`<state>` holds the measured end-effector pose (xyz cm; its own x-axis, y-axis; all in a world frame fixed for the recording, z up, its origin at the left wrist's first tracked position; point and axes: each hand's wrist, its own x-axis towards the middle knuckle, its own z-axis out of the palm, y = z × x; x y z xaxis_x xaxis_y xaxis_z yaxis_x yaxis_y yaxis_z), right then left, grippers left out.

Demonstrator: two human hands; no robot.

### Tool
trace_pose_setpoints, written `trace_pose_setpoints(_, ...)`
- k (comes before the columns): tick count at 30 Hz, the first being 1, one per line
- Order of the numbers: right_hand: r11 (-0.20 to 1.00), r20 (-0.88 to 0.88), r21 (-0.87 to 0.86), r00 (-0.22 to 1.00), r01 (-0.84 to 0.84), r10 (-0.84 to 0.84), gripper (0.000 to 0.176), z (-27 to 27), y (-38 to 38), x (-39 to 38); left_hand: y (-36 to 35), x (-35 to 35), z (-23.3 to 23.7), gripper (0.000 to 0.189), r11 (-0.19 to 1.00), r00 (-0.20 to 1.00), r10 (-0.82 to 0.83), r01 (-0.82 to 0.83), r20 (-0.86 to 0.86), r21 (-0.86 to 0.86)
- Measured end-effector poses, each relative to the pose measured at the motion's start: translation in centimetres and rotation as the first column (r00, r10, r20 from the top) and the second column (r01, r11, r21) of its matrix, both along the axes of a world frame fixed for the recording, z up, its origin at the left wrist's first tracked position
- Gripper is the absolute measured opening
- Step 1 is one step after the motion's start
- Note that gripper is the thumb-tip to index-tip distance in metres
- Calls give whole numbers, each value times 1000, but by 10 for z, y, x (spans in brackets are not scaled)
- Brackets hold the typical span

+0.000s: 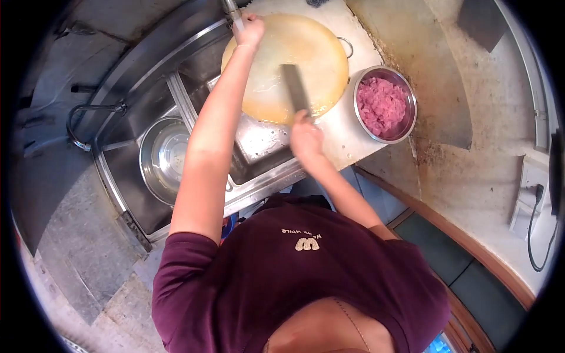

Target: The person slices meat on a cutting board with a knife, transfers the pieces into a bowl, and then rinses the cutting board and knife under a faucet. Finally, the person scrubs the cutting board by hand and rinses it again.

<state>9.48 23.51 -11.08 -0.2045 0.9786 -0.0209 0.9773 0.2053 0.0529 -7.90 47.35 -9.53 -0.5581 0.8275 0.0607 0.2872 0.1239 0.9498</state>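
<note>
My right hand (307, 140) is closed round the handle of a cleaver (294, 88). The cleaver's broad blade, smeared by motion, lies over the right part of a round, pale yellow cutting board (329, 53). Water glistens on the board, mostly along its near edge. At the board's far left edge, my left hand (252, 30) has its fingers wrapped round the end of a metal tap spout (233, 10). Right of the board stands a round steel bowl (410, 120) of cut pink raw meat (382, 106).
Under the board's left side is a double steel sink (176, 88), with a steel basin (147, 167) in its left bowl. A second tap (73, 132) curves over the left rim. A metal ring handle (348, 47) sticks out from the board. The stained wall (429, 76) rises on the right.
</note>
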Motion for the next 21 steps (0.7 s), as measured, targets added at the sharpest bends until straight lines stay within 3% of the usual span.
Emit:
trace_pose_setpoints(2, 989, -138, 32, 980, -144, 147, 39, 12, -11, -26, 5, -9, -6, 13, 989, 988, -111, 121, 108, -83)
trace_pose_setpoints(4, 978, -364, -60, 916, -202, 167, 27, 18, -13, -48, 9, -17, -18, 15, 980, 975, -133, 156, 176, -121)
trace_pose_setpoints(7, 940, -686, -225, 727, -256, 34, 20, 43, 5, -32, -7, -20, 1, 28, 944, 947, -260, 291, 187, -157)
trace_pose_setpoints(8, 932, -732, -300, 676, -202, -89, 16, 40, 8, -22, -20, -19, 11, 33, 922, 931, -319, 348, 180, -167)
trace_pose_setpoints(10, 943, -768, -332, 589, -31, -251, 15, 30, 8, 9, -40, -12, 1, 33, 919, 917, -370, 339, -148, -201)
trace_pose_setpoints(12, 972, -826, -214, 513, 93, -231, 13, 29, 7, 46, -69, 1, -35, 42, 857, 708, -461, 512, -535, -60)
trace_pose_setpoints(13, 960, -850, -244, 447, 136, -279, 12, 27, 5, 64, -86, 16, -46, 52, 832, 624, -486, 545, -611, -105)
trace_pose_setpoints(14, 946, -871, -270, 374, 178, -319, 12, 26, 6, 80, -106, 34, -46, 57, 827, 485, -512, 502, -708, -254)
trace_pose_setpoints(15, 939, -870, -271, 362, 214, -333, 12, 26, 7, 93, -115, 52, -45, 63, 815, 327, -542, 430, -774, -389)
trace_pose_setpoints(18, 942, -910, -188, 311, 277, -273, 10, 29, 12, 116, -108, 99, -51, 73, 760, 367, -604, 532, -708, -373)
trace_pose_setpoints(21, 911, -913, -254, 231, 324, -337, 10, 46, 13, 121, -97, 145, -53, 70, 778, 360, -532, 564, -766, -276)
